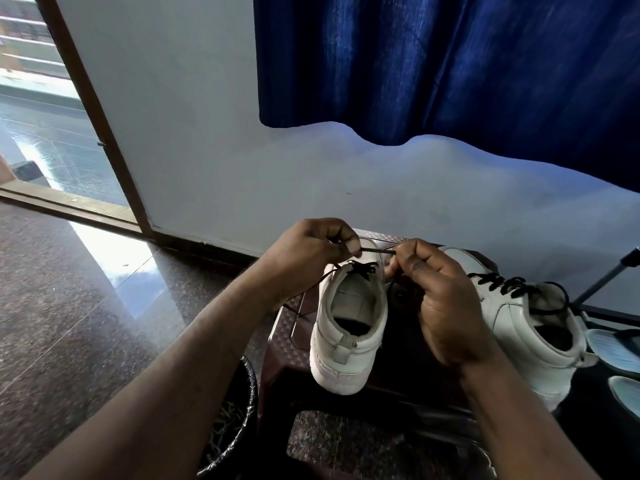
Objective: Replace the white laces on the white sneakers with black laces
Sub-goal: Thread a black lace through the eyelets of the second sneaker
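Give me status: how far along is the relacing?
Done: the right sneaker looks laced in black. In hand: the left hand and right hand pinch a black lace taut above the left sneaker, which shows a few black crossings. Left: probably finishing its threading and tying. No white laces visible.

Pale blue-white painted wall (pixel 207 133) fills the back; deep blue pleated fabric curtain (pixel 450 64) hangs over its upper right; brown wooden door frame (pixel 93 98) at left opens onto a sunlit tiled balcony (pixel 59 147); dark speckled polished stone floor (pixel 62 323) carries a bright daylight reflection (pixel 114 258) near the threshold; dark skirting strip (pixel 207 244) along the wall base; reddish-brown textured plastic stool (pixel 287 341) near the wall; black mesh waste bin (pixel 228 427) just left of it.
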